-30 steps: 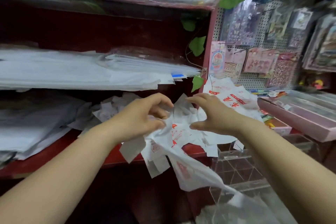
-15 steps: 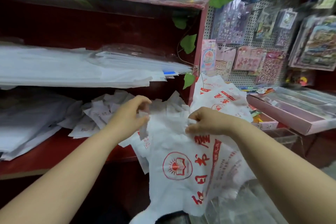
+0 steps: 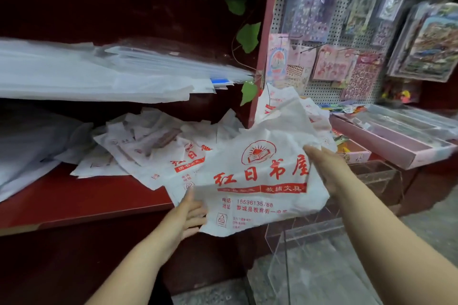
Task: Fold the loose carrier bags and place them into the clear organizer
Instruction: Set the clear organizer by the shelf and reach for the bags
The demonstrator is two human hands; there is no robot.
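white carrier bag (image 3: 285, 136) printed in big red 红日书屋, 教辅文具 set in a red band below, 电话 15536135788 printed under it, then 地址 黎城县教育街一中, small print too blurred

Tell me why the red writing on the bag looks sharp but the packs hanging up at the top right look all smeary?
Head view: the carrier bag sits mid-frame, so its big red print reads crisp. Head view: the hanging packs near the top and right edges are smeared by blur. Head view: the shelf recess is dim and shows little detail.
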